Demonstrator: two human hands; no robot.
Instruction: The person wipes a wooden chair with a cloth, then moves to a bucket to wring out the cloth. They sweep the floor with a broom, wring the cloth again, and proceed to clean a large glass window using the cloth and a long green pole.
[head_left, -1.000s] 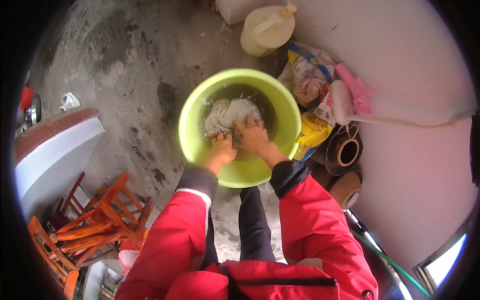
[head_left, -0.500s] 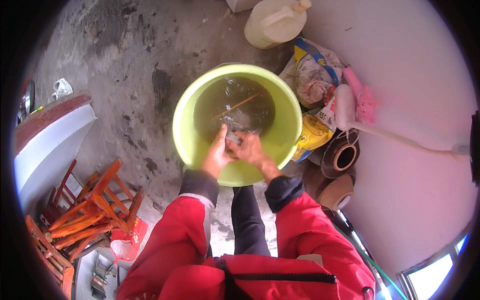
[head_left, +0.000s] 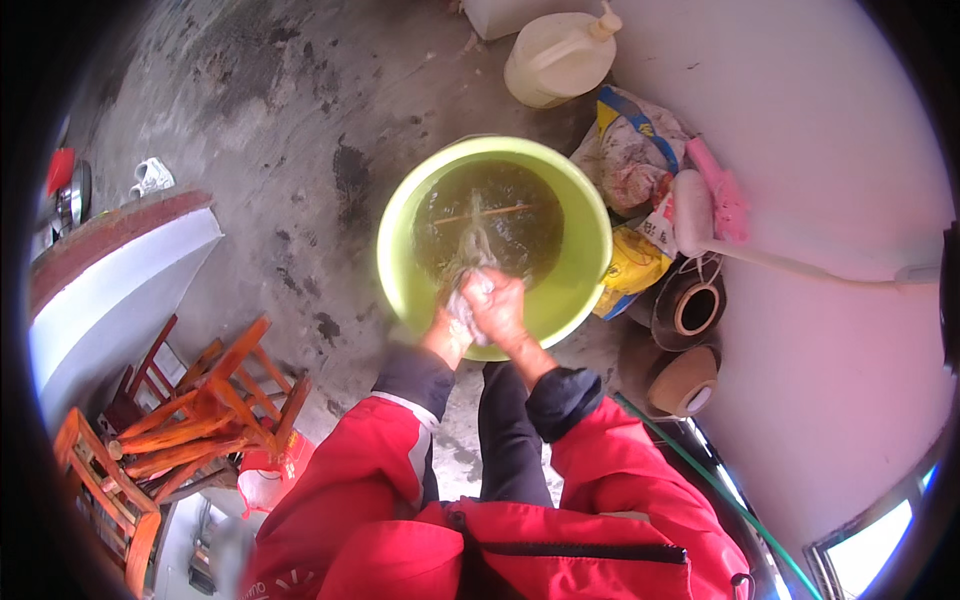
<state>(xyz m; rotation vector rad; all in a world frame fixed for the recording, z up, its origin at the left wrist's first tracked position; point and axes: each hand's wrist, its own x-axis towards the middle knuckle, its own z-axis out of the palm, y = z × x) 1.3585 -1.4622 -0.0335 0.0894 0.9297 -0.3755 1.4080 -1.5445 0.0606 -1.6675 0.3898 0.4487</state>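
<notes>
I have both hands, left hand (head_left: 447,335) and right hand (head_left: 503,312), fingers clamped together on a pale wet cloth (head_left: 470,300) above the green basin (head_left: 585,290), so drips fall into its murky water (head_left: 490,225)

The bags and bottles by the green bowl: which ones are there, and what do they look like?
Jug: on the floor beyond the basin, cream plastic, squat, capped.
Printed sack: right of the basin, crumpled, white with blue and red.
Yellow bag: below the sack, against the basin, crinkled, yellow.
</notes>
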